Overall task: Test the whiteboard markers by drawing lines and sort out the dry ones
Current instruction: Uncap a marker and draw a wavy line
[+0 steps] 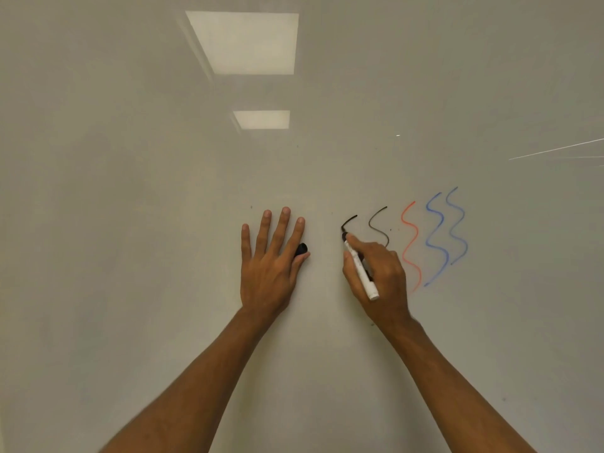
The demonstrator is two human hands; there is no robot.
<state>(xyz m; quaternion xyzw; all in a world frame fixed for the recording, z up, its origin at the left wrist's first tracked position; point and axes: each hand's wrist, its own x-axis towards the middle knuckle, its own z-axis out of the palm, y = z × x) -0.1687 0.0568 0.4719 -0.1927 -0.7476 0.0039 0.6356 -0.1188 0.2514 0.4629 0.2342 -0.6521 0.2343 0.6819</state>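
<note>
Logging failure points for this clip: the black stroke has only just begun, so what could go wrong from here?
1. The right hand holding the marker sits close to the older black line and red line; drawing downward may smear them.
2. The black cap is only pinched by the left hand beside its forefinger; it could slip and drop.
3. The new black stroke, same colour, could be mistaken for the older one.

No word, brand, number or sign can be read. The white marker (361, 271) gripped in the right hand (380, 276) shows faint grey print on its barrel, just behind the gripping fingers, too small to read.
</note>
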